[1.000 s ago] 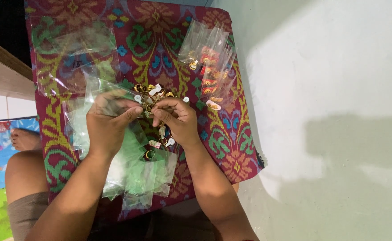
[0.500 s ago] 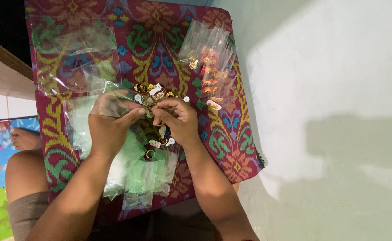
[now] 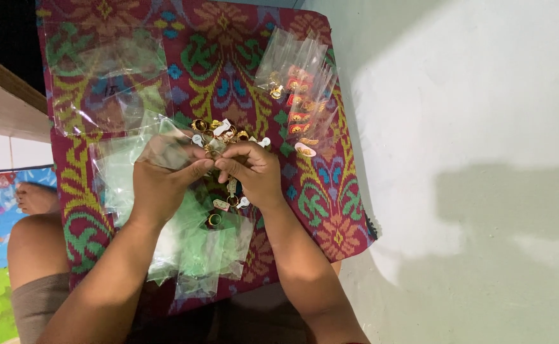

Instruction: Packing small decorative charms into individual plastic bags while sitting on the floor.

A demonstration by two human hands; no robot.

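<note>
— What are the hands doing?

— The left hand [image 3: 161,181] pinches a small clear plastic bag [image 3: 164,148] between thumb and fingers, thin and crinkly, glossy where the light hits. The right hand [image 3: 252,171] is curled, fingertips meeting the left thumb at the bag's mouth; they seem to nip something small, but I cannot tell what.

— And right around them?

— Just beyond the fingertips lies a heap of gold rings [image 3: 219,134], round and shiny, each with a little white paper tag. One single ring [image 3: 214,220] sits below the hands, beside the right wrist, on a loose pile of empty bags [image 3: 209,251] tinted greenish.

— Farther out?

— Past the right hand, a fan of filled bags [image 3: 298,89] with red-and-gold cards inside. Beyond the left hand, larger flat clear sleeves [image 3: 104,76]. Everything rests on a woven cloth [image 3: 330,210], maroon with green, yellow and orange floral shapes, beside a smooth pale floor [image 3: 470,159].
</note>
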